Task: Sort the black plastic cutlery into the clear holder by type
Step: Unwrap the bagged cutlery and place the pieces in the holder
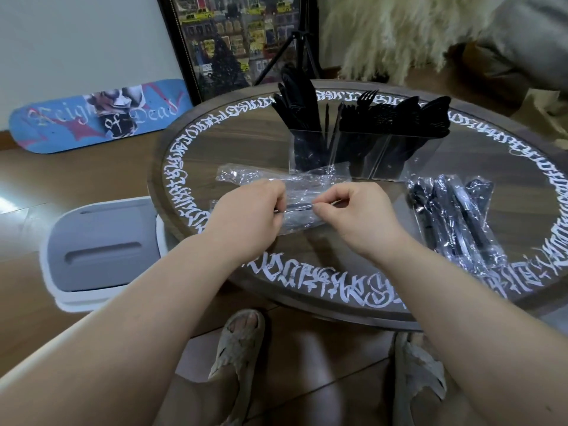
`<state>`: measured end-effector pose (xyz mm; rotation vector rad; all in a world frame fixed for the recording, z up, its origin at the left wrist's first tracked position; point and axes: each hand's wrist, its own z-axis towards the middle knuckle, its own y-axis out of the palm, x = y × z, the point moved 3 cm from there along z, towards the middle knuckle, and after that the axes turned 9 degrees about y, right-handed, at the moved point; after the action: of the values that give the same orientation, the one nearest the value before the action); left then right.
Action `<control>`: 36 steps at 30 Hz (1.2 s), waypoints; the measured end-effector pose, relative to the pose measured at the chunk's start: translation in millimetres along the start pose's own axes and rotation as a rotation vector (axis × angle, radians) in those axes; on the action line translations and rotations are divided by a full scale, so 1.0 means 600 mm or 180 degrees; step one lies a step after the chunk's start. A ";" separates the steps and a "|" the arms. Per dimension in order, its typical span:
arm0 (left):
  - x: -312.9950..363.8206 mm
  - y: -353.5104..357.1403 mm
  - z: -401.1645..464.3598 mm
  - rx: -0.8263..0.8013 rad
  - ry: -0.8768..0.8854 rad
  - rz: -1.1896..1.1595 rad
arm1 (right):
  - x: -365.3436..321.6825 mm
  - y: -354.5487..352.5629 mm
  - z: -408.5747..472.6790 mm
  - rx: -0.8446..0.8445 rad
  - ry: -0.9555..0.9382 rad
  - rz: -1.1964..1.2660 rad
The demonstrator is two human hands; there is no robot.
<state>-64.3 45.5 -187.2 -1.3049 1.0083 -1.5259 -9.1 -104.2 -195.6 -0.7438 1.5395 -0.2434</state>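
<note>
Pulling the clear wrapper [302, 207] apart over the tabletop [307, 259] is the step in hand, I judge: the left hand [249, 216] and the right hand [358, 215] both have their fingers curled and pinch the thin plastic between them, and a dark slim piece of cutlery shows inside it, though I cannot tell which type it is. The risk is that the film gives way suddenly, so that the piece jumps out and falls to the floor, or that a hard pull snaps the thin plastic handle. A loose empty wrapper [276, 175] lies just behind the hands and touches the foot of the clear holder [362, 155], and it could be dragged and tip the holder. The holder stands at the far side of the tabletop with three compartments, already full of black cutlery [362, 118]; fork tines show in the middle and right ones, the left one is unclear. A pile of wrapped cutlery [455, 216] waits at the right, near the right hand's way to the holder. A grey bin [101, 250] stands on the floor at the left, and a skateboard deck [95, 115] leans further back.
</note>
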 end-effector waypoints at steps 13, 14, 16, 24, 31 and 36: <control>-0.044 -0.011 -0.017 0.0179 -0.0176 -0.0118 | -0.007 0.055 0.014 -0.0409 0.0872 0.1763; -0.046 -0.012 -0.018 0.0191 -0.0192 -0.0127 | -0.006 0.059 0.016 -0.0427 0.0926 0.1864; -0.049 -0.013 -0.020 0.0213 -0.0216 -0.0133 | -0.005 0.067 0.019 -0.0468 0.1025 0.2056; -0.055 -0.016 -0.022 0.0180 -0.0275 -0.0221 | -0.013 0.075 0.020 -0.0598 0.1357 0.3072; -0.067 -0.019 -0.025 0.0336 -0.0356 -0.0214 | -0.004 0.063 0.028 -0.0356 0.1495 0.2970; -0.067 -0.019 -0.025 0.0318 -0.0291 -0.0180 | -0.010 0.059 0.024 -0.0375 0.1320 0.2356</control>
<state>-77.1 87.7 -190.1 -1.3299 0.8335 -1.5247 -6.2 -69.8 -212.6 -0.1716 2.1292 0.2657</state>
